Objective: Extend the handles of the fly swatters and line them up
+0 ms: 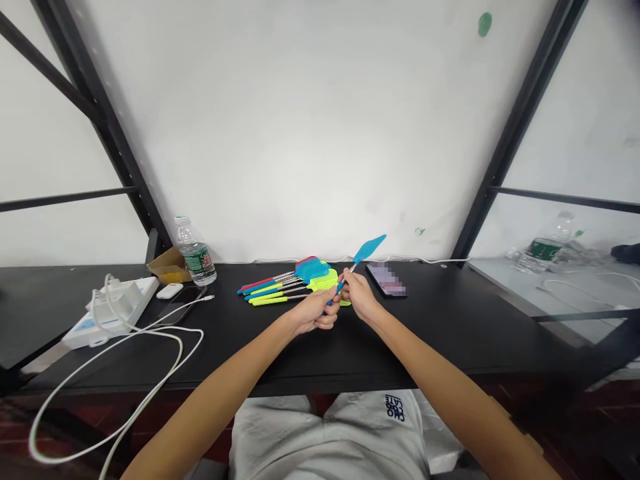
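Both of my hands hold one blue fly swatter (367,249) above the black table (450,327). My left hand (315,311) is closed round its blue handle. My right hand (359,294) pinches the thin metal shaft just above the handle. The swatter's blue head points up and to the right, toward the wall. Just behind my hands lies a pile of several fly swatters (290,283) with red, blue and yellow-green handles and heads, flat on the table.
A dark phone (386,278) lies right of my hands. At the left are a water bottle (196,252), a small cardboard box (167,265), a white power strip (113,308) with white cables (150,353), and another phone (183,301). Black frame posts flank the table; another bottle (550,244) stands beyond the right one.
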Motion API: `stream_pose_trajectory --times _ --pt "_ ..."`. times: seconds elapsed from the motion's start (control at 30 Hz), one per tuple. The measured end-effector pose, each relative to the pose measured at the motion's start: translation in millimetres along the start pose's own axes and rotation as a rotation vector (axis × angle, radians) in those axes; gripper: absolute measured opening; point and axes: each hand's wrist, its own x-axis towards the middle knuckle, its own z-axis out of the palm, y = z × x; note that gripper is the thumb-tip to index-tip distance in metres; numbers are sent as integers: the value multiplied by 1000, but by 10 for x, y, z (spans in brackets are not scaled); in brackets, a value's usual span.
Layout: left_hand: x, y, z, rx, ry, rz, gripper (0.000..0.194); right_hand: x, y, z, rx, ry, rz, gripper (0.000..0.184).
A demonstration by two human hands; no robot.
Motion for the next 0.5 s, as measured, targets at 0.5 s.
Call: stream_pose_trajectory --times 0.5 --pt "57 -215 79 1028 469 324 30 206 -211 254 425 290 144 30"
